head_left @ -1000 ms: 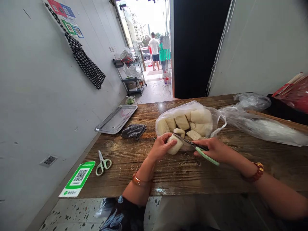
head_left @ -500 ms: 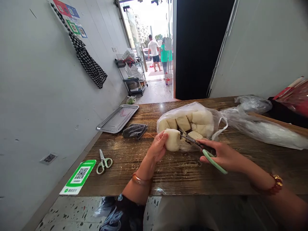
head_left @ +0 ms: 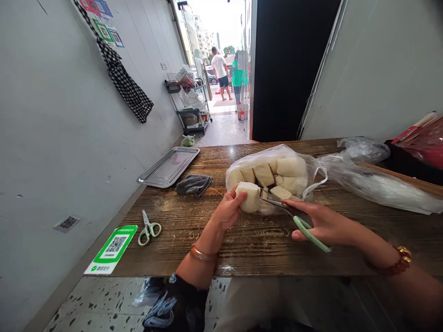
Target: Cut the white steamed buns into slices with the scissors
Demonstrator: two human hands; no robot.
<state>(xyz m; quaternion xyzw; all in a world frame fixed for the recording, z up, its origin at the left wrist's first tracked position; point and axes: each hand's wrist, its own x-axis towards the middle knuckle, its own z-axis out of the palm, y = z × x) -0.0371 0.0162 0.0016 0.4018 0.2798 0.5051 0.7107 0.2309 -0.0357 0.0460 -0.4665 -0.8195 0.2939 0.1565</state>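
Note:
My left hand (head_left: 230,207) is closed on a white steamed bun (head_left: 249,197), thumb on its near face, at the front of a clear plastic bag (head_left: 284,152). Several more steamed buns (head_left: 290,168) lie inside that bag. My right hand (head_left: 321,221) holds a pair of scissors with pale green handles (head_left: 309,234). Their blades are parted and point left, the tips at the right side of the held bun. A small cut piece (head_left: 265,192) shows just behind the blades. Whether the blades touch the bun I cannot tell.
On the wooden table (head_left: 256,253) lie a second pair of scissors (head_left: 148,228), a grey cloth (head_left: 194,185), a metal tray (head_left: 169,167) and a green QR card (head_left: 112,249). Plastic bags (head_left: 387,184) lie at right. Two people (head_left: 220,71) stand beyond the doorway.
The scissors have opened wider and their tips now sit at the bun's side. My right hand's fingers have spread slightly. My left hand still holds the bun, tilted a little differently.

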